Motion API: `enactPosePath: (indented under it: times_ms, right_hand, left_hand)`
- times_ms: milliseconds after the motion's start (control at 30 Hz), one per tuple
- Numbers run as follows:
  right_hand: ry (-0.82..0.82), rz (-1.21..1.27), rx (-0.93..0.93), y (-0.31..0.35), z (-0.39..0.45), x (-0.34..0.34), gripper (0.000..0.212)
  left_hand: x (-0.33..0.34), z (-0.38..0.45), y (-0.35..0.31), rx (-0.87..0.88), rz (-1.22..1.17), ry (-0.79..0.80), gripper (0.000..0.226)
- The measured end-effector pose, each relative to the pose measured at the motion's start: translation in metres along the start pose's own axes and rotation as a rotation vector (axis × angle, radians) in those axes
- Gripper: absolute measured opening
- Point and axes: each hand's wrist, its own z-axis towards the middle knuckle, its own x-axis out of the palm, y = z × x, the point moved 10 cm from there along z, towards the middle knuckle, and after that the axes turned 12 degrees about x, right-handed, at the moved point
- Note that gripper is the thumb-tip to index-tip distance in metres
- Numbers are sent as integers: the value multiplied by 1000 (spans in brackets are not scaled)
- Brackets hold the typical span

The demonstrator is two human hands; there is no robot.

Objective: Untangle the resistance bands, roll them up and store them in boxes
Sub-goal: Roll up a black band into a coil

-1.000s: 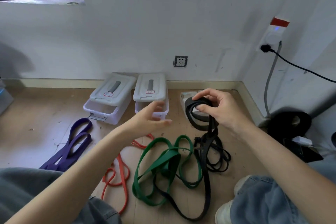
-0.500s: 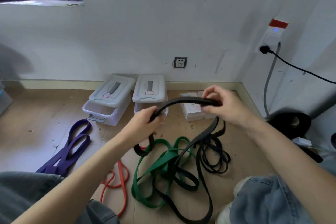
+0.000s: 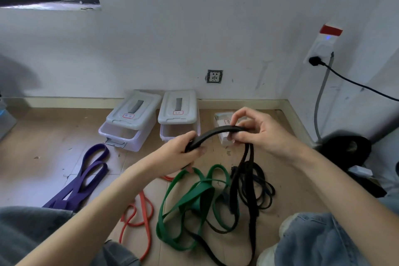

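A black band (image 3: pixel 218 134) is held up in an arch between both hands, above the floor (image 3: pixel 43 136). The left hand (image 3: pixel 179 153) is closed round the band's left end, fingers curled under and thumb over it. The right hand (image 3: pixel 257 129) pinches the right end between thumb and fingertips, the wrist bent and the remaining fingers curled beneath. Both forearms reach in from the near edge, left and right. From the right hand the band's strands hang straight down into a loose black tangle on the floor; how many black bands are in it cannot be told.

A green band (image 3: pixel 194 196) lies in looped folds just left of that tangle, overlapping it. An orange band (image 3: pixel 140 218) is laid further left, partly hidden under the left forearm. A purple band (image 3: pixel 84 179) is stretched out well to the left, its near end cut off by a grey trouser leg (image 3: pixel 32 233).

Against the far wall two lidded boxes (image 3: pixel 129 123) (image 3: pixel 178 119) stand side by side, lids slid back. A third box (image 3: pixel 222 123) is mostly hidden behind the right hand. A denim knee (image 3: pixel 323 242) is seen at the near right.
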Motion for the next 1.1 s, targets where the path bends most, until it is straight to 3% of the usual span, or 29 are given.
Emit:
enactPosePath:
  times_ms: [67,167,267,433,500,600,767,900,1000,1100]
  right_hand:
    - [93,-92,73,-9,-2,10,23]
    - [151,-46,82,-12,-5,32,35]
    - [185,51,-11,3,-8,45,44]
    - [78,-141,-138,20,-9,44,28]
    - [32,-252,-152,20,-9,39,21]
    - [-134,-327,-167,20,-11,14,28]
    - [-177,-359,-193,23,-15,9,29]
    - [-163,-369,-231,25,-16,15,17]
    - [-180,-399,-295,29,-20,18,9]
    - [-198,-417,-311,29,-22,24,9]
  left_hand:
    - [-7,0,-11,12,-164,-52,20]
    - [-6,3,-31,58,-287,-18,49]
    - [7,3,-36,24,-359,37,41]
    - [14,1,-23,-45,-417,25,46]
    - [10,-1,-13,-82,-492,-12,39]
    - [-3,-5,-1,-121,-637,-123,17]
    - [-22,-5,-7,-62,-388,-196,19]
    - [-14,-3,-19,-8,-405,-109,32]
    - [7,-5,-13,-66,-439,4,40]
    - [18,-7,-6,-123,-573,19,47]
